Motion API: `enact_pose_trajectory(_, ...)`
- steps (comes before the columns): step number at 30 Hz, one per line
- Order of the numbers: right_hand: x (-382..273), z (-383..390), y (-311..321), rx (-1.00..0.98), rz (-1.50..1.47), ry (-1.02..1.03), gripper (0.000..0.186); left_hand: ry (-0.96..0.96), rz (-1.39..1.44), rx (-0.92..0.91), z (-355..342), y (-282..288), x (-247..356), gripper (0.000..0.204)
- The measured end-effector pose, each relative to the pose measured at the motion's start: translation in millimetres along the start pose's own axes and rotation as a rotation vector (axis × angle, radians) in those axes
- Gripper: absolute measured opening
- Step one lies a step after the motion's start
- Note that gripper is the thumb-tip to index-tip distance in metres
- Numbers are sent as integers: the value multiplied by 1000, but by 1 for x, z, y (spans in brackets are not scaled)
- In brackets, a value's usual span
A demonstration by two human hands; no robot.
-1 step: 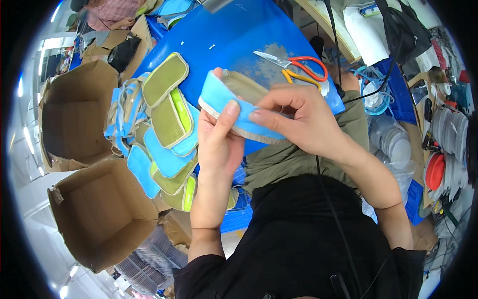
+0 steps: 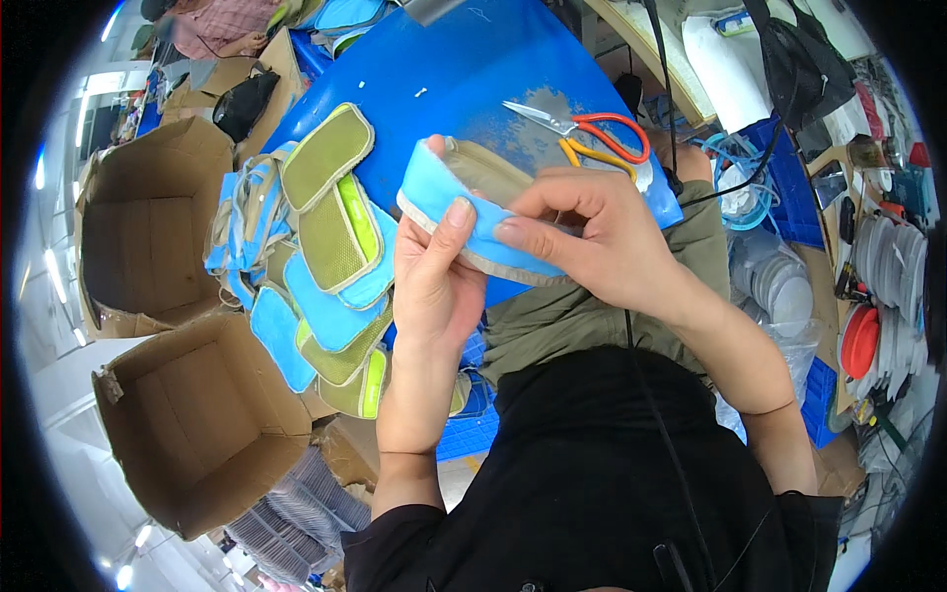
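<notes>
A blue fabric piece point(image 2: 483, 237) with beige edging and a khaki inner side is held curved between my hands above the table. My left hand point(image 2: 442, 259) grips its left end, thumb on the blue face and fingers behind. The thumb and forefinger of my right hand point(image 2: 597, 232) pinch its right part, where the fingers hide some of the fabric. Red-and-orange-handled scissors point(image 2: 577, 128) lie partly spread just beyond my right hand. To the left of my left hand, olive, blue and lime fabric pads point(image 2: 335, 237) are heaped, overlapping one another.
The blue table point(image 2: 464, 69) bears the pads and scissors. Left of it stand two brown cardboard boxes point(image 2: 158, 232), point(image 2: 202, 405). A bundle of blue and beige strips point(image 2: 247, 222) lies beside the heap. Dark cables hang at right, near a clear plastic bag point(image 2: 779, 286). Another person point(image 2: 222, 28) sits far left.
</notes>
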State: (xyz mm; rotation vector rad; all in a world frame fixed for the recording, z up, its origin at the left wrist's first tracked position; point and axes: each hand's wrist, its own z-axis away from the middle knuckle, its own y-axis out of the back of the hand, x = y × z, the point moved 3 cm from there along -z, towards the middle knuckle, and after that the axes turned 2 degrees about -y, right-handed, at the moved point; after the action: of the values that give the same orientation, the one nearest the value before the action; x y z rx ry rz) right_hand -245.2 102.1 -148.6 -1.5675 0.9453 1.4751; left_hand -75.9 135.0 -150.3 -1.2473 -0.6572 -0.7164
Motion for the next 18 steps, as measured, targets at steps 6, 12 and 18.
enact_pose_trajectory(6,-1,-3,2,17,118,22,18,-97,-76,-56,3,9,-4,76)
enact_pose_trajectory(12,1,-4,-8,-8,79,-29,13,-81,-22,-78,5,26,-12,63)
enact_pose_trajectory(18,20,-3,-3,-11,403,103,8,74,-352,-92,8,61,-25,40)
